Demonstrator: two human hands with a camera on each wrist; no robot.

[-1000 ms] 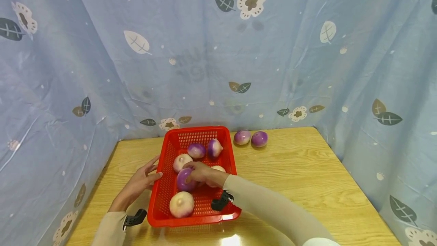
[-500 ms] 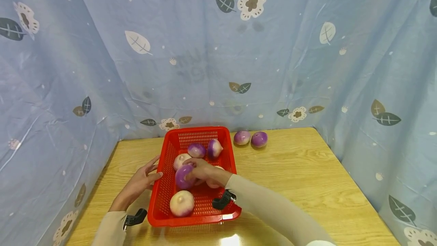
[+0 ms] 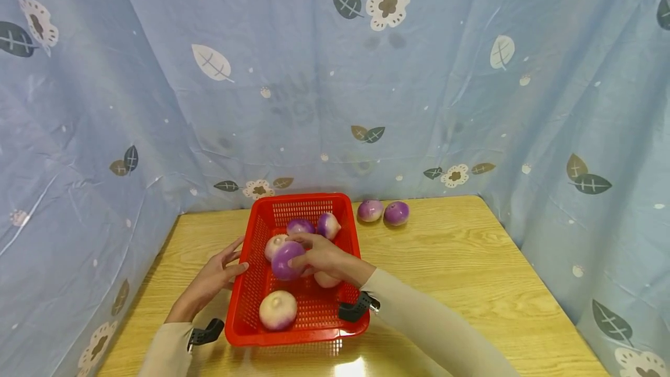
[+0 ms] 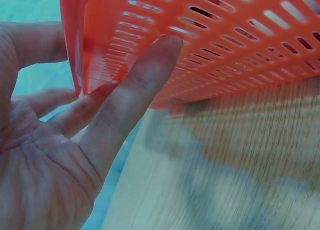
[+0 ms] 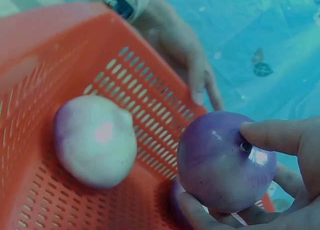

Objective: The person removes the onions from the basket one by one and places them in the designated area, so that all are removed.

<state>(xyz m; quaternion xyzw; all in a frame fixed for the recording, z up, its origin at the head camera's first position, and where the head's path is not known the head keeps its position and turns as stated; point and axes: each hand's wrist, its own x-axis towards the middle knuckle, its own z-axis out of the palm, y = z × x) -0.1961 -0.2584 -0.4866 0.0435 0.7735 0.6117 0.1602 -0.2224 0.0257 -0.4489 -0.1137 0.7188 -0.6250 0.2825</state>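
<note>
In the head view a red plastic basket (image 3: 293, 339) holds several purple-and-white turnips. My right hand (image 3: 327, 258) grips a purple turnip (image 3: 285, 260) above the basket floor, its thumb beside the small dark hole in the turnip's top in the right wrist view. A pale turnip (image 5: 95, 140) lies near the basket's near end. Another turnip (image 3: 327, 279) shows partly under my right hand. My left hand (image 3: 211, 278) holds the basket's left side, thumb at the rim and a fingertip (image 4: 167, 45) against the slotted outer wall.
Two purple turnips, the left one (image 3: 370, 210) and the right one (image 3: 396, 213), lie on the wooden table (image 3: 445, 284) behind and right of the basket. A blue patterned curtain (image 3: 293, 74) hangs around the table's back and sides.
My right hand has raised the purple turnip from among the others, uncovering more of a turnip beneath it. My left hand stays at the basket's rim.
</note>
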